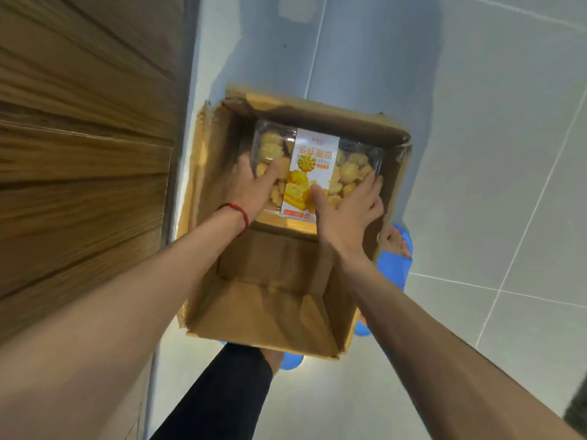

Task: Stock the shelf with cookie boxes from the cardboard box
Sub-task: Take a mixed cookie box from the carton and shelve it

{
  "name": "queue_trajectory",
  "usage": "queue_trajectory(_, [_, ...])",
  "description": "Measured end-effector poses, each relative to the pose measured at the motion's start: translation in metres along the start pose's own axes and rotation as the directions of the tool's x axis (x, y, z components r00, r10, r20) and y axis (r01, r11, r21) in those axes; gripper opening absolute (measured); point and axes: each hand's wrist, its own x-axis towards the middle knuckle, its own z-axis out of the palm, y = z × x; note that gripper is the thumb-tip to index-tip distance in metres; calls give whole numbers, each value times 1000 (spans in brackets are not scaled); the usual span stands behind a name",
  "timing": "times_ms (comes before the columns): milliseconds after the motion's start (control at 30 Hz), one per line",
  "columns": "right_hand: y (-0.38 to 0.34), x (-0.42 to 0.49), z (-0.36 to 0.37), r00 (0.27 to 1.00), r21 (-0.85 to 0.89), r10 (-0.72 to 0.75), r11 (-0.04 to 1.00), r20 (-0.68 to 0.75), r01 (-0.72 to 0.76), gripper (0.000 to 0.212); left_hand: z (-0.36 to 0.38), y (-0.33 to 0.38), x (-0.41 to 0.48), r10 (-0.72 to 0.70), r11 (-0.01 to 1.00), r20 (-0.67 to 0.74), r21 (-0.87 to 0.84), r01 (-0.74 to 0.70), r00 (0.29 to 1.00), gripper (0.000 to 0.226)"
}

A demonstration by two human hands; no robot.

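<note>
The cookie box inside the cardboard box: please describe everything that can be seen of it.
The cookie box is a closed, clear plastic container full of pale yellow cookies. A white and orange printed band crosses its middle. It lies lid up at the far end of the open cardboard box. The left hand holds its left part and the right hand its right part, thumbs on the lid.

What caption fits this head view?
A person's left hand and right hand grip a clear cookie box inside the open cardboard box.
</note>
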Motion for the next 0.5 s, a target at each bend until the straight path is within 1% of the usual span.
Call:
queue_trajectory(33, [3,2,7,999,5,-17,1000,-46,18,102,5,-5,10,20,999,-14,-31,-21,1000,60])
queue_trajectory(100, [8,6,19,992,32,-35,999,-121,39,105,11,-13,20,80,996,-55,-39,-82,995,53])
queue_trajectory(200, [13,12,25,982,40,-47,998,-181,55,108,15,-23,24,102,988,-48,-110,-107,994,54])
queue_trajectory(267, [14,15,21,980,29,-71,997,-184,77,112,14,-25,25,101,986,-35,-127,-105,994,59])
queue_trajectory(333, [16,17,13,983,36,-79,996,-167,86,117,12,-23,22,100,986,-17,-131,-102,995,58])
queue_trajectory(500, [12,24,2,993,50,-67,996,-99,72,125,10,-12,10,98,980,-34,-172,-102,995,29])
